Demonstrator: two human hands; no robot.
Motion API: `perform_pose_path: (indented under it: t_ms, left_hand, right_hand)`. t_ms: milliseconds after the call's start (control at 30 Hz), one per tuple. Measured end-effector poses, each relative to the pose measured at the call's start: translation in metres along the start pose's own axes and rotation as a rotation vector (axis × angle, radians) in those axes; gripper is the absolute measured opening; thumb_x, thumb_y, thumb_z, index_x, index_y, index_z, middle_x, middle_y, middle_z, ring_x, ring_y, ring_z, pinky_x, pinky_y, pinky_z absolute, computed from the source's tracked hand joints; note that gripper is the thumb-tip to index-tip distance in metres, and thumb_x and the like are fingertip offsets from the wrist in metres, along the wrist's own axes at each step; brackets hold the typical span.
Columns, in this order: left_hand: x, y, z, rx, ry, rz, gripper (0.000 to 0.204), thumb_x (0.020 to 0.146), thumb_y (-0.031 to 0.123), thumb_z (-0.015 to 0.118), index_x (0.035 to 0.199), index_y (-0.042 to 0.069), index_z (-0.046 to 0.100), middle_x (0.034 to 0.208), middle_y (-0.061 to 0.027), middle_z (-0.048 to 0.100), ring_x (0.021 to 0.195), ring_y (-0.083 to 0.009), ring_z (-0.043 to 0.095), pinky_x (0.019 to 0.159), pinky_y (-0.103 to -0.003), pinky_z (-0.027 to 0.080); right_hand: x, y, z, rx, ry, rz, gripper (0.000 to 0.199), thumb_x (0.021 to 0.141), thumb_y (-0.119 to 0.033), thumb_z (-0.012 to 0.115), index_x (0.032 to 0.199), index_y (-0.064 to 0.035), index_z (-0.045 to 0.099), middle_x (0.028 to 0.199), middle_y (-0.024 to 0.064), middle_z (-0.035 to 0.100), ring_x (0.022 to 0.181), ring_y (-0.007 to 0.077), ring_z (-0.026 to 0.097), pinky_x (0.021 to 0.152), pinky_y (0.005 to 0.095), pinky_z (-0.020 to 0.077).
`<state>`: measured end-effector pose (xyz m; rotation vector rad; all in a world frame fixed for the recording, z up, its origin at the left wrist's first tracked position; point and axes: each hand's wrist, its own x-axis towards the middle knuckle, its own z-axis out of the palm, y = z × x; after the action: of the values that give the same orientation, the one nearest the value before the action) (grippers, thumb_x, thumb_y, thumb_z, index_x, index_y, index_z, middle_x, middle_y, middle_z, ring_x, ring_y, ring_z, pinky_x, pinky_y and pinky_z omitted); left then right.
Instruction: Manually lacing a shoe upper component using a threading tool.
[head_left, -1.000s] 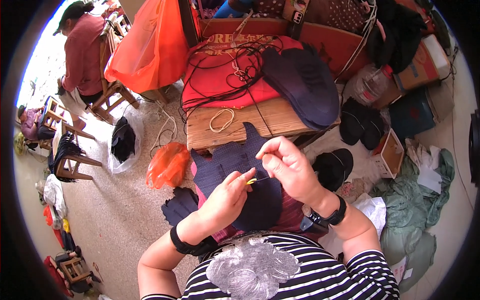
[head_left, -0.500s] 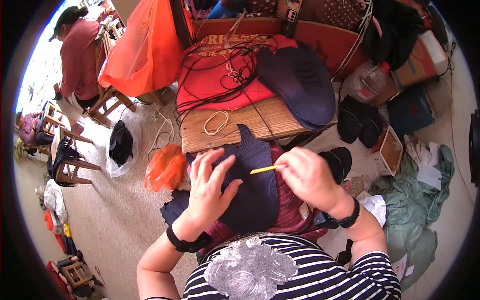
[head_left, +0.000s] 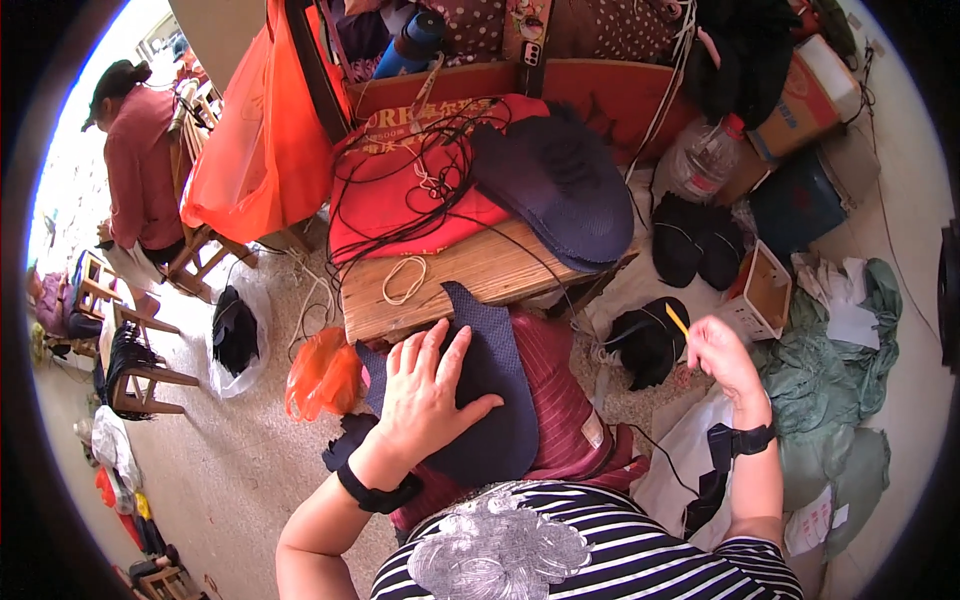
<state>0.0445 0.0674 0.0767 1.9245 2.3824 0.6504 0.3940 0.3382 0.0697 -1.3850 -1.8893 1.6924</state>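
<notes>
Across my lap lies a dark navy textured piece [head_left: 499,400] with a curved, pointed end, partly hidden by my hand. My left hand [head_left: 425,395] rests flat on it, fingers stretched and thumb out to the side. Raised to the right and away from the piece, my right hand [head_left: 722,358] pinches a slim yellow stick-like tool [head_left: 678,322]; its exact kind is unclear. Maroon striped cloth [head_left: 570,400] covers my legs beneath the navy piece.
Ahead stands a wooden bench [head_left: 470,275] with a red bag [head_left: 400,190], tangled black cord and stacked navy sole-shaped pieces [head_left: 565,185]. Orange bags [head_left: 322,375] lie left. On the right are black bundles [head_left: 650,340], a box [head_left: 765,290] and green sheeting [head_left: 825,370]. Another person [head_left: 145,160] sits far left.
My right hand has swung right, away from the navy piece, with the yellow tool still in it. My left hand has flattened onto the piece. The view has shifted slightly.
</notes>
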Motion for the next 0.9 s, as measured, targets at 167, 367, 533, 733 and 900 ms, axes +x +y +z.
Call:
perform_pose_path:
  t_ms: [167, 367, 533, 733, 900]
  left_hand:
    - [0.018, -0.008, 0.008, -0.089, 0.05, 0.01, 0.076, 0.076, 0.037, 0.084, 0.137, 0.003, 0.053, 0.121, -0.0154, 0.06, 0.107, -0.0345, 0.054, 0.097, -0.046, 0.044]
    - [0.031, -0.002, 0.016, -0.457, 0.041, -0.009, 0.05, 0.076, 0.018, 0.084, 0.117, 0.004, 0.06, 0.095, -0.0117, 0.061, 0.096, -0.0319, 0.057, 0.091, -0.041, 0.047]
    - [0.044, 0.028, 0.02, -0.462, 0.197, 0.147, 0.045, 0.075, 0.013, 0.083, 0.114, 0.006, 0.061, 0.1, -0.0113, 0.06, 0.096, -0.032, 0.057, 0.087, -0.042, 0.047]
    - [0.006, 0.012, 0.014, -0.295, 0.119, 0.255, 0.039, 0.074, 0.017, 0.084, 0.109, 0.01, 0.069, 0.113, -0.0078, 0.061, 0.102, -0.0292, 0.058, 0.09, -0.043, 0.045]
    - [-0.027, 0.01, 0.006, -0.226, -0.069, 0.365, 0.048, 0.079, 0.022, 0.08, 0.123, 0.01, 0.068, 0.137, -0.0082, 0.059, 0.119, -0.0279, 0.057, 0.104, -0.046, 0.044]
  right_hand:
    - [-0.017, 0.181, -0.095, -0.25, 0.2, 0.492, 0.013, 0.09, -0.008, 0.053, 0.08, -0.0053, 0.059, 0.064, 0.0099, 0.066, 0.041, 0.0133, 0.046, 0.042, 0.0279, 0.0351]
    - [-0.06, 0.285, -0.173, -0.689, 0.821, 0.466, 0.017, 0.096, -0.012, 0.055, 0.095, 0.0023, 0.065, 0.071, 0.0137, 0.069, 0.049, 0.0244, 0.064, 0.058, 0.0401, 0.0536]
    - [0.005, 0.172, -0.08, -0.416, 0.609, -0.029, 0.015, 0.098, -0.016, 0.062, 0.101, -0.0024, 0.067, 0.072, 0.003, 0.064, 0.06, 0.0126, 0.064, 0.058, 0.0304, 0.0513]
    - [-0.013, -0.013, 0.074, -0.182, 0.119, -0.391, 0.012, 0.099, -0.011, 0.062, 0.105, -0.0025, 0.069, 0.073, -0.0009, 0.062, 0.064, 0.0056, 0.058, 0.059, 0.024, 0.0475]
    - [-0.017, -0.06, 0.127, -0.307, -0.198, -0.486, 0.01, 0.094, -0.007, 0.065, 0.101, -0.002, 0.069, 0.077, 0.0117, 0.068, 0.065, 0.0171, 0.064, 0.06, 0.0309, 0.0493]
